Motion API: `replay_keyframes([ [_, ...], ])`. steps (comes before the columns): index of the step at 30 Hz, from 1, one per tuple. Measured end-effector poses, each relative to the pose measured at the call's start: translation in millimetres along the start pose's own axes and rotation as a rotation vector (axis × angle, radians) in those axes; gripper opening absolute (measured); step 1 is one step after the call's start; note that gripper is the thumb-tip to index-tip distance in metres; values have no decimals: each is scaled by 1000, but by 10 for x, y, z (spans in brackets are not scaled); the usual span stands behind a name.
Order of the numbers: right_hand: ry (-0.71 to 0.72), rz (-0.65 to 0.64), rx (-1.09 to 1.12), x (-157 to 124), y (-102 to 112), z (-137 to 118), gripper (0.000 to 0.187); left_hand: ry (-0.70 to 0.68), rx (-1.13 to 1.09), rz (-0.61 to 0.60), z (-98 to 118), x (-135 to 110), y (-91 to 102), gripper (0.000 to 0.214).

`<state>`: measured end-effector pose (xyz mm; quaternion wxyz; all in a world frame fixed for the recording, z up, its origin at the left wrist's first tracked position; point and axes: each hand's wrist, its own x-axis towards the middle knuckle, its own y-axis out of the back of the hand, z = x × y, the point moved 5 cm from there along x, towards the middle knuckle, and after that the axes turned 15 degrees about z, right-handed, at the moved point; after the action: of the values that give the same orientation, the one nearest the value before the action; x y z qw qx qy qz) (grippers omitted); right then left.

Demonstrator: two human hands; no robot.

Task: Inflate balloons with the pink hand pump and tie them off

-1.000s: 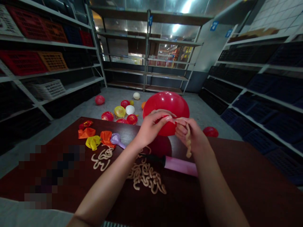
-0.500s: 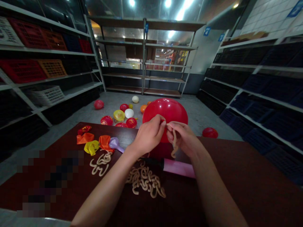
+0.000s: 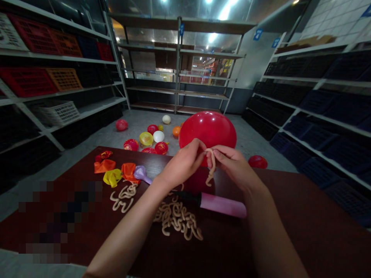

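A large, shiny red balloon [image 3: 208, 129] stands inflated just beyond my hands, at the far edge of the table. My left hand [image 3: 184, 160] is closed in a pinch at the balloon's neck, which its fingers mostly hide. Beside it, my right hand [image 3: 236, 168] pinches a short tan cord [image 3: 212, 170] between thumb and forefinger, with the loose end dangling. Below them lies a pink hand pump [image 3: 223, 204] with a black end. Nearer to me is a pile of tan cords [image 3: 176, 218], and a smaller group of cords [image 3: 121, 197] lies further left.
Limp orange, yellow and lilac balloons [image 3: 140, 173] lie at the left of the dark table [image 3: 290, 216]. Several inflated balloons [image 3: 146, 138] rest on the floor beyond. Shelves with crates [image 3: 29, 81] line the left side, more racks [image 3: 327, 100] the right.
My right fingers have shifted on the tan cord, and its hanging end has swung left. The balloon appears slightly higher and further right as the view has moved a little.
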<state>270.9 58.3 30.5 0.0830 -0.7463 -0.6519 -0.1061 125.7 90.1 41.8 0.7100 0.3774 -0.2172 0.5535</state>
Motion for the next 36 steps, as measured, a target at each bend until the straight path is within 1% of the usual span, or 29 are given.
replay_keyframes([
  [2, -2, 15, 1, 10, 25, 14, 23, 23, -15, 20, -14, 9, -2, 6],
  [6, -4, 7, -20, 21, 49, 8, 36, 96, -108, 141, -79, 28, 18, 2],
  [9, 37, 3, -129, 32, 62, 3, 29, 232, -236, 184, -194, 23, 1, 11],
  [12, 110, 25, -244, 42, 66, -9, 20, 353, -419, 204, -277, 22, -33, 14],
  [15, 185, 19, -315, 32, 37, -52, 16, 409, -543, 228, -291, 32, -47, 18],
  [17, 184, 26, -312, 25, 25, -68, 18, 438, -569, 212, -280, 31, -52, 21],
  [18, 158, 51, -277, 27, 32, -63, 20, 445, -577, 197, -267, 29, -52, 22],
  [21, 20, 183, -92, 45, 83, 13, 24, 440, -605, 115, -205, 20, -52, 23],
  [23, -44, 220, -2, 49, 86, 63, 25, 391, -577, 81, -154, 24, -37, 22],
  [26, -43, 174, 19, 27, 30, 36, 22, 263, -474, 124, -96, 46, 17, 18],
  [28, -25, 117, 4, -4, -21, -31, 21, 229, -448, 149, -84, 53, 34, 15],
  [30, -20, 69, -6, -31, -67, -92, 20, 254, -459, 154, -91, 49, 29, 15],
  [32, -19, 47, -17, -41, -99, -116, 20, 295, -475, 156, -93, 41, 13, 16],
  [34, -6, 63, -27, -33, -119, -100, 20, 319, -479, 168, -82, 34, -3, 17],
  [36, 13, 102, -27, -18, -136, -61, 20, 315, -464, 220, -66, 33, -3, 17],
])
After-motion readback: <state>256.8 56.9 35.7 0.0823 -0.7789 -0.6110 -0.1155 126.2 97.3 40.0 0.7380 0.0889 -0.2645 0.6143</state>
